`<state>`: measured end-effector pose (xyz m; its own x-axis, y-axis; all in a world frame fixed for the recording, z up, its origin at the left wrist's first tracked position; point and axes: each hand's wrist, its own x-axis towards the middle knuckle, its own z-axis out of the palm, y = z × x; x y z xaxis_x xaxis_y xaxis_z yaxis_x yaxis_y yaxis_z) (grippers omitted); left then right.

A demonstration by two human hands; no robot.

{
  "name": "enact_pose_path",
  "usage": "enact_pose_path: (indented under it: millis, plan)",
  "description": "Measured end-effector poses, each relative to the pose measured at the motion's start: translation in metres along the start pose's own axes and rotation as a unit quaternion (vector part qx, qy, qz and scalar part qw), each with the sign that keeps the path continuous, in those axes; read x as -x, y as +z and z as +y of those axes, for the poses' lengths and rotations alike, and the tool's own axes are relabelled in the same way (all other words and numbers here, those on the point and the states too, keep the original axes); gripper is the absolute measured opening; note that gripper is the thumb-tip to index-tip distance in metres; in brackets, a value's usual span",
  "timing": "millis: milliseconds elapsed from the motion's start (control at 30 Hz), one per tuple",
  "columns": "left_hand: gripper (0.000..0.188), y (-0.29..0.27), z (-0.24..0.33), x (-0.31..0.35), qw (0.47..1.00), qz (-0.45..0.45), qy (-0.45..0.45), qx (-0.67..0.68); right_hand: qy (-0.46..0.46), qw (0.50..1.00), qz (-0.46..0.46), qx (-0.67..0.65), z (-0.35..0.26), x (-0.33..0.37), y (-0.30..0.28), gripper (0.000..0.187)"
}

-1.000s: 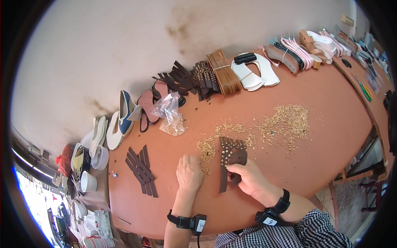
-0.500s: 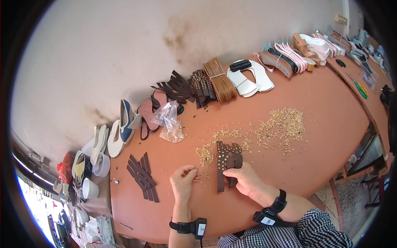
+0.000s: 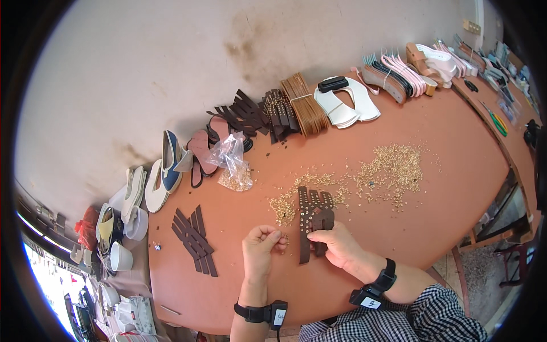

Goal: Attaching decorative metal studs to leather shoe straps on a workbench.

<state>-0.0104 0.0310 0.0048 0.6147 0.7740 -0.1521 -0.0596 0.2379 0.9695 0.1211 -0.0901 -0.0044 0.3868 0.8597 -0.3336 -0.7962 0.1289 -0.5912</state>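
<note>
Right hand (image 3: 337, 246) gripped half-studded brown strap piece (image 3: 312, 219); left hand (image 3: 261, 246) pinched stud; unstudded straps (image 3: 194, 240) waited on surface (image 3: 444, 148).

- A clear plastic bag (image 3: 231, 162) lies crumpled on the reddish-brown table (image 3: 456, 148), just right of the pink shoe soles (image 3: 202, 151); small gold bits fill its lower end.
- At the lower left edge, a white printed box (image 3: 137, 314) sits off the table.
- No signs or screens show.
</note>
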Motion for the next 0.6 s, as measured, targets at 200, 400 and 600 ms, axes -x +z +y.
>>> enact_pose_path:
  millis: [200,400,600]
  plan:
    - [0.003,0.0008,0.0002,0.0012,0.998,-0.025,-0.012,0.054,0.009,1.0,-0.001,0.007,-0.0005,0.0007,0.0029,0.011]
    - [0.008,0.0007,-0.0022,0.0018,0.997,-0.029,0.002,0.069,0.014,1.0,-0.001,0.004,0.0,0.0,0.0027,0.011]
    - [0.006,0.0024,-0.0025,0.0022,0.989,-0.035,-0.008,0.141,0.013,1.0,0.001,0.0,0.0012,0.0003,0.0036,0.011]
